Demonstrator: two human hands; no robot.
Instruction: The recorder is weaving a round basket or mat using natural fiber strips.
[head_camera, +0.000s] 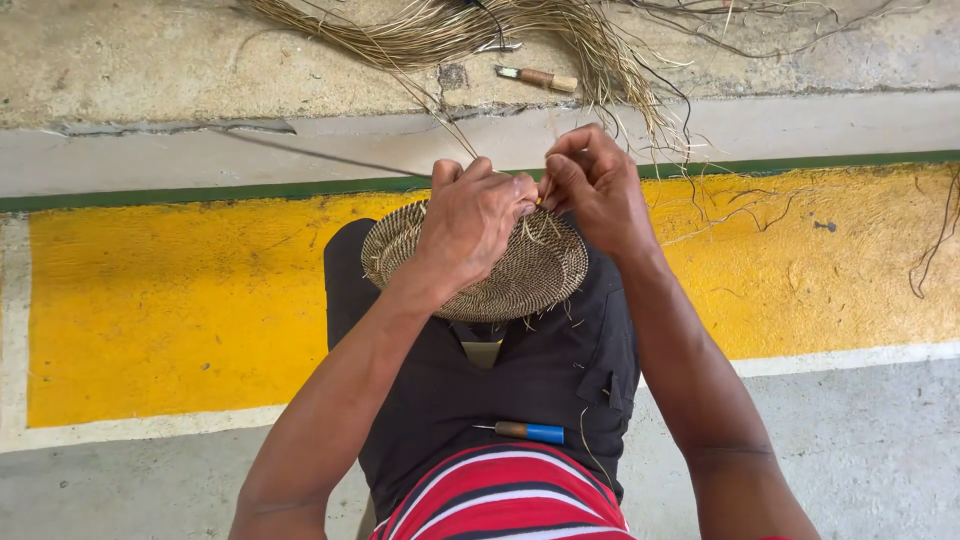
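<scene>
A round woven basket disc (520, 275) of coiled brown fibre rests on my lap over dark trousers. My left hand (470, 220) grips its far rim, fingers curled over the edge. My right hand (595, 180) is just beside it at the same rim, pinching a thin fibre strand (552, 125) that runs up toward the loose bundle. Both hands nearly touch. Loose strand ends stick out of the disc near my fingers.
A bundle of long dry fibres (500, 30) lies on the concrete step ahead, with a small wooden-handled tool (540, 78) beside it. A blue-handled awl (530, 432) lies on my lap. The floor has a yellow painted band (170, 310) with white and green borders.
</scene>
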